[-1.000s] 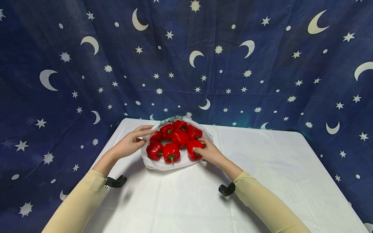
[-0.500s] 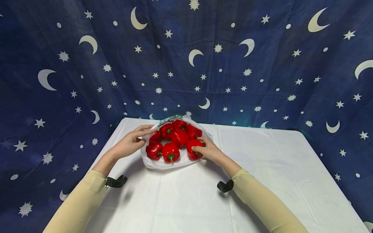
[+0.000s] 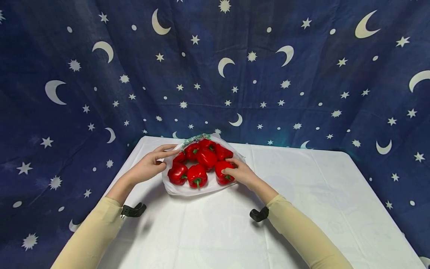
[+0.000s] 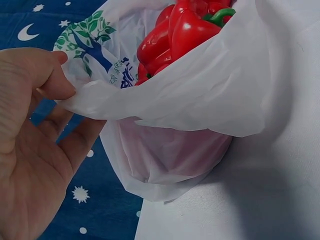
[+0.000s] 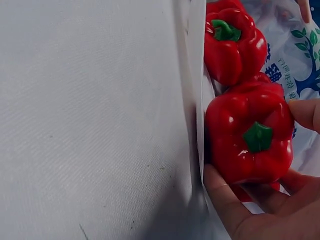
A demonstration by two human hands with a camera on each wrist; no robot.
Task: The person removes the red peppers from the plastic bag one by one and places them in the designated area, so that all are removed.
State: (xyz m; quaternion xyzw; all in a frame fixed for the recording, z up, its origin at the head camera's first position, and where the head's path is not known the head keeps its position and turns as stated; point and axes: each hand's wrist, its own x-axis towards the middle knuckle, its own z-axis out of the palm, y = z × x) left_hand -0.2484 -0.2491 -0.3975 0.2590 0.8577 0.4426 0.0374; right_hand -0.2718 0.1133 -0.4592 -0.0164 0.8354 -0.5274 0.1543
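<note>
A white plastic bag (image 3: 184, 191) with a green and blue tree print lies on the table, its mouth spread wide. Several red bell peppers (image 3: 207, 158) with green stems fill it. On the bag's left side, my left hand (image 3: 149, 165) pinches the rim between thumb and fingers; the left wrist view shows the plastic (image 4: 200, 95) stretching away from that pinch. At the bag's right side, my right hand (image 3: 243, 174) holds the nearest right bell pepper (image 5: 230, 135), thumb on one side and fingers on the other. Its stem end faces the right wrist camera. Some peppers are partly hidden behind others.
A white cloth covers the table (image 3: 215, 231), which reaches well to the right of the bag. Behind the table hangs a dark blue curtain (image 3: 201, 67) with moons and stars. Each wrist carries a black strap (image 3: 134, 210).
Almost nothing differs. The right forearm has shifted slightly left, while both hands keep their holds and the peppers stay put within the bag.
</note>
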